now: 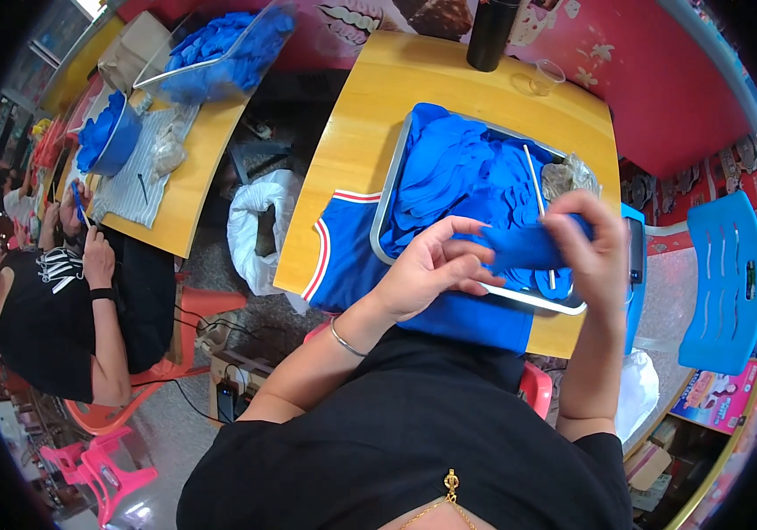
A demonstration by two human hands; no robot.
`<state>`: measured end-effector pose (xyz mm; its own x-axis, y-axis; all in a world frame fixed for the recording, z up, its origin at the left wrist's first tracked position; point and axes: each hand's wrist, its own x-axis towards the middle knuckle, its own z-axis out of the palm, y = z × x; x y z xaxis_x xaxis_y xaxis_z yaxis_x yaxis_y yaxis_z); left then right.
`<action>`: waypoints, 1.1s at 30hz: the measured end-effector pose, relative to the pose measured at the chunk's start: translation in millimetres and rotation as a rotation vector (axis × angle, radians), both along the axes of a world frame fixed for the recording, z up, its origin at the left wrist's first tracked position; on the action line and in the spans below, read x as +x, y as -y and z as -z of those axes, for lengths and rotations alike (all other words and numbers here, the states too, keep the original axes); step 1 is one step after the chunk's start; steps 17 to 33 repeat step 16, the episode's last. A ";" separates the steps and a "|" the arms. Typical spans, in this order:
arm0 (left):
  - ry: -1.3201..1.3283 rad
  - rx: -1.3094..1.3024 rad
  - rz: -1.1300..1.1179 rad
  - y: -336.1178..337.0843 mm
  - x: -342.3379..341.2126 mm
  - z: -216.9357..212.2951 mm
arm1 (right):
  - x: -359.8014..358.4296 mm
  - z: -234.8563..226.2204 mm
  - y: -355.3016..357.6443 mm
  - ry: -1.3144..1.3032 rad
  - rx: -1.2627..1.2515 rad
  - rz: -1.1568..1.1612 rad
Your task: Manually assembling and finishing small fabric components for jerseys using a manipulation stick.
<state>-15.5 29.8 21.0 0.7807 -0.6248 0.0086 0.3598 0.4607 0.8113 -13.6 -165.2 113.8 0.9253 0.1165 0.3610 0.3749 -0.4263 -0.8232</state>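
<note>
A blue cloth piece (pixel 520 248) is stretched between my two hands, above the near part of a tray. My left hand (pixel 431 268) pinches its left end, thumb and fingers closed. Over the tray's right side, my right hand (pixel 592 243) grips the other end; its fingers are slightly smeared by motion. The clear-walled tray (pixel 385 205) with a pale rim holds a heap of similar flat blue pieces (pixel 449 163). A thin white stick (pixel 533 177) lies lengthwise over the heap and passes behind the held piece. Under the tray spreads a blue jersey (pixel 343 252) with red-and-white trim.
A crumpled plastic bag (pixel 570 177) sits by the tray's right corner. On the wooden table (pixel 365 93) stand a black bottle (pixel 491 35) and a clear cup (pixel 547 78). A blue chair (pixel 721 283) is at right. At left, a co-worker (pixel 52 309) sits by another table.
</note>
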 end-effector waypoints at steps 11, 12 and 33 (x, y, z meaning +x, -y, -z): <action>-0.393 -0.353 0.104 11.5 6.4 -1.0 | 14.2 28.9 -3.4 0.069 -0.186 0.097; -0.399 -0.347 0.098 10.4 2.8 -1.3 | 14.6 31.2 -5.5 0.034 -0.158 0.075; -0.205 -0.136 0.023 10.9 6.4 -3.0 | 15.2 35.1 -6.4 -0.020 -0.095 0.106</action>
